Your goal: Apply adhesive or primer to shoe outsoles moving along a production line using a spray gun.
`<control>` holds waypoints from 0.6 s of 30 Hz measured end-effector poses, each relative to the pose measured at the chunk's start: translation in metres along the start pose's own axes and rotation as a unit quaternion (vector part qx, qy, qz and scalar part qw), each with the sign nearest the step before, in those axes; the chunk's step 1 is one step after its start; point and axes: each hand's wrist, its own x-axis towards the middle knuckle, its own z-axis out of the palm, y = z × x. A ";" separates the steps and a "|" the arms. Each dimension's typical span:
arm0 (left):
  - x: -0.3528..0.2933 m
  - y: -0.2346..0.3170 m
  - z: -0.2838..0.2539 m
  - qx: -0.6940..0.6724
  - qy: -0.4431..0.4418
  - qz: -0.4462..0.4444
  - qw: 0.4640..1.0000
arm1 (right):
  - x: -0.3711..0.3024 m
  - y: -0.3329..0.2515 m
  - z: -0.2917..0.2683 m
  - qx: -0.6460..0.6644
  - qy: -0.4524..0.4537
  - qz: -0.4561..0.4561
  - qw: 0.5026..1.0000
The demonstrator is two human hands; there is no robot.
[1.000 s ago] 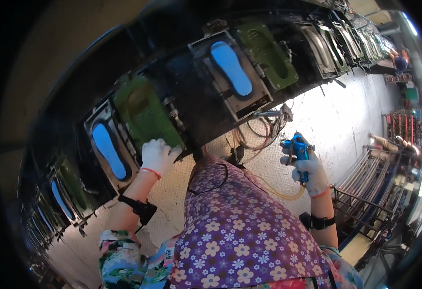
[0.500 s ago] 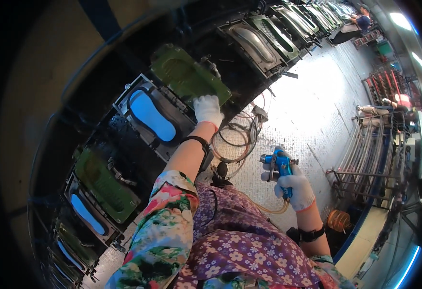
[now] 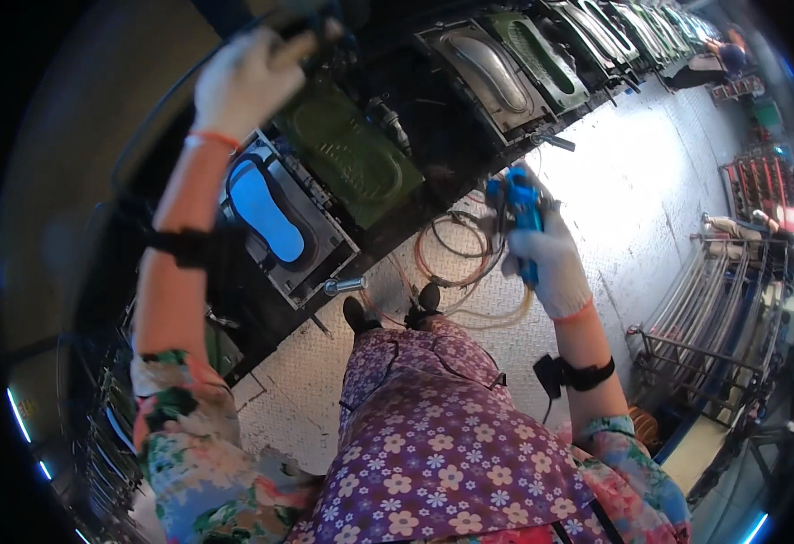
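My right hand (image 3: 547, 258), in a white glove, is closed around a blue spray gun (image 3: 526, 213), held upright over the floor beside the mould line. Pale hoses run down from its handle. My left hand (image 3: 245, 83), also gloved, is raised at the far left above the moulds. Its fingers point toward dark gear at the top and are blurred; whether they grip anything is unclear. Below it lies an open mould: a green lid plate (image 3: 347, 159) with a sole-shaped hollow, and a metal base (image 3: 329, 249) holding a bright blue sole-shaped piece (image 3: 268, 213).
More open moulds, such as a silver one (image 3: 488, 68), run to the far right. A metal handle (image 3: 344, 286) juts from the near mould. Coiled hoses (image 3: 451, 254) lie on the patterned floor (image 3: 297, 381). A rack of rods (image 3: 705, 308) stands right. Other people are farther back.
My left hand has left the green plate and risen to the far left. The plate lies farther back. My right hand has lifted the spray gun forward, and the view has shifted.
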 end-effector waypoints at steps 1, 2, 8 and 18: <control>0.012 -0.027 -0.013 0.012 0.071 0.023 0.997 | 0.010 -0.009 0.015 -0.041 -0.014 -0.024 0.999; 0.028 -0.038 -0.017 0.018 0.078 0.015 0.997 | 0.027 -0.015 0.027 -0.083 -0.022 -0.053 0.995; 0.076 -0.028 -0.058 -0.134 0.029 -0.163 0.977 | 0.110 -0.023 0.094 -0.218 -0.060 -0.200 0.953; 0.096 -0.162 -0.003 -0.490 0.092 -0.165 0.851 | 0.091 -0.124 0.200 -0.252 -0.142 -0.406 0.867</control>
